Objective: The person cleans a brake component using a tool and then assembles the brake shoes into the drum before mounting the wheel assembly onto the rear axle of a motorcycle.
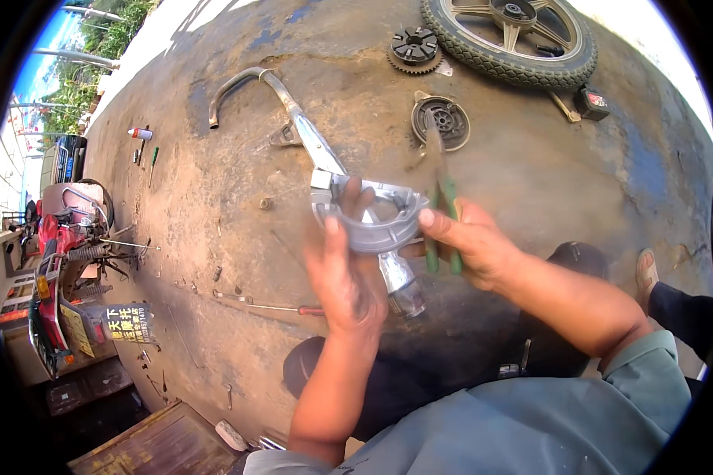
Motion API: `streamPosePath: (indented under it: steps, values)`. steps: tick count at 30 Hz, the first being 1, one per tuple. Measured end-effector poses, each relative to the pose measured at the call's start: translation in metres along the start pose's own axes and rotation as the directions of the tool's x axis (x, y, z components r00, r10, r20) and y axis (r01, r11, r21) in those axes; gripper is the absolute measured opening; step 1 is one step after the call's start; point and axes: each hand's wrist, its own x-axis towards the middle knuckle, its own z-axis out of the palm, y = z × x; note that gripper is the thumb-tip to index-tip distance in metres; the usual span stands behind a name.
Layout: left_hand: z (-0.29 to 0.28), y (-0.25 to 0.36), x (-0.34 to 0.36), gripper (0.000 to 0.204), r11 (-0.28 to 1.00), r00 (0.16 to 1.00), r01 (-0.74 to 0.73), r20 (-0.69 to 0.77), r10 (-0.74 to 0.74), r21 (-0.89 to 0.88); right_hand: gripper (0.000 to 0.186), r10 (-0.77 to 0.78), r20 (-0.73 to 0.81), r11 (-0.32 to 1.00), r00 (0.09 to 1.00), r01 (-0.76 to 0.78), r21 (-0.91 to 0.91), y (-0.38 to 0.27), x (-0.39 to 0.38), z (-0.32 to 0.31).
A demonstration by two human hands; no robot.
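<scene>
My left hand grips a silver cast metal part with a wide round opening, fingers wrapped behind it. My right hand holds green-handled pliers, slightly blurred, their long jaws pointing up; its thumb rests at the part's right side. Behind the casting lies a bent silver exhaust pipe, its lower end showing beneath the part. Just above the pliers' tips, a round hub plate lies on the concrete.
A wheel, sprocket hub and red-handled screwdriver lie around. A red motorcycle stands left, a wooden board lower left. Small tools lie scattered. Another person's foot is at right.
</scene>
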Motion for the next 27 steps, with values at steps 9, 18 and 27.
streamPosePath:
  steps: [9, 18, 27]
  values:
    - [0.005, -0.017, -0.027, 0.073, 0.993, 0.980, 0.096, 0.179, -0.084, -0.062, 0.029, -0.155, -0.063, 0.982, 0.986, 0.147, -0.122, -0.038, 0.013, -0.047]
    - [-0.009, 0.001, 0.015, 0.063, 0.824, 0.798, 0.567, 0.245, -0.551, 0.007, 0.033, 0.026, 0.161, 0.927, 0.987, 0.036, -0.373, -0.042, 0.003, -0.051]
    - [0.008, 0.002, -0.003, 0.038, 0.825, 0.821, 0.558, 0.084, -0.564, 0.090, 0.042, -0.033, 0.141, 0.913, 0.989, 0.087, -0.398, -0.044, 0.007, -0.046]
